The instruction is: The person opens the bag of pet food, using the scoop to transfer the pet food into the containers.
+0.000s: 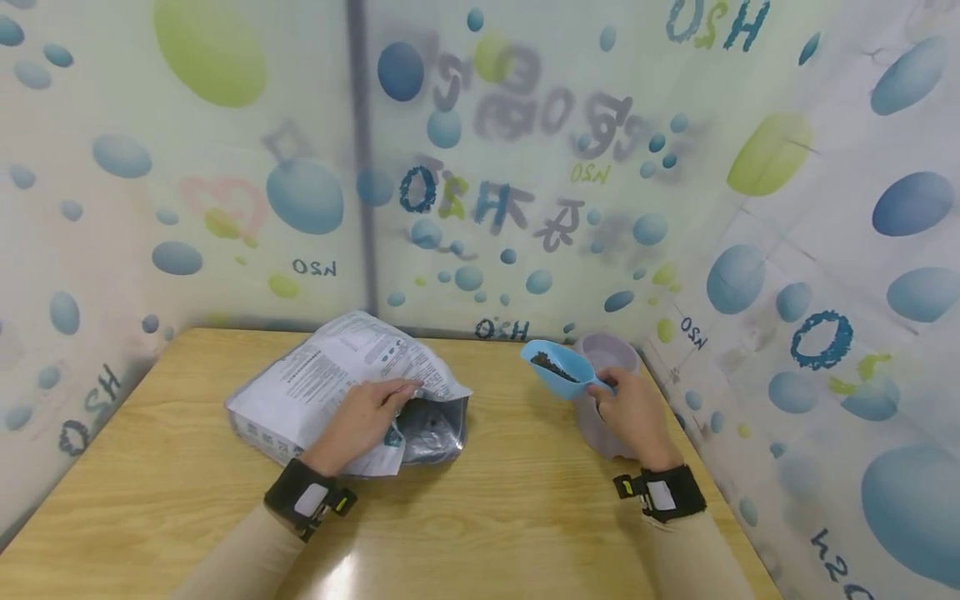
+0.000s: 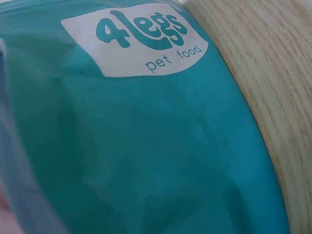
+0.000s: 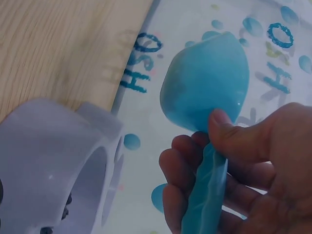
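A large pet food bag (image 1: 300, 379) lies on its side, its open mouth showing a silver lining. My left hand (image 1: 362, 423) pinches the upper edge of that mouth. In the left wrist view, the bag's teal side (image 2: 161, 126) reads "4Legs pet food". My right hand (image 1: 636, 417) grips the handle of a light blue scoop (image 1: 564, 384) and holds it above the table, with dark kibble (image 1: 551, 365) in its bowl. Beside and partly behind this hand stands a pale purple-grey container (image 3: 44, 151). Several dark pieces (image 3: 66, 208) show inside its opening.
The wooden table (image 1: 480, 533) meets a patterned back wall covering (image 1: 480, 275) with blue and green spots. A similar covering (image 1: 810, 350) runs close along the table's right edge, near the container.
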Tool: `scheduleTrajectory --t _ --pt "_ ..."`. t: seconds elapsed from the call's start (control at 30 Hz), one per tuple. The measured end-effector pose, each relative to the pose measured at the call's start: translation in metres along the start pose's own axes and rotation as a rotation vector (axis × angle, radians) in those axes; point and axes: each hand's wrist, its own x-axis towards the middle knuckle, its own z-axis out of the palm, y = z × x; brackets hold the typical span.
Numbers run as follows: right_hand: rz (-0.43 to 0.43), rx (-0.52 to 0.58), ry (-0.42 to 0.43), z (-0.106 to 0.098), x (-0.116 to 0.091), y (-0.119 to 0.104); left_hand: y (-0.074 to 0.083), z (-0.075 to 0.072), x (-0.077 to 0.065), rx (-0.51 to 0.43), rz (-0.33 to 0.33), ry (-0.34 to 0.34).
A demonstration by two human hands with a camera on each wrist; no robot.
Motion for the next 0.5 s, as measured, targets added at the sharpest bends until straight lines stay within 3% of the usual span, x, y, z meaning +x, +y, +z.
scheduleTrajectory --t 0.5 --pt "0.088 -0.099 0.016 -0.010 0.024 0.023 0.000 0.000 -0.001 -0.002 -0.012 0.001"
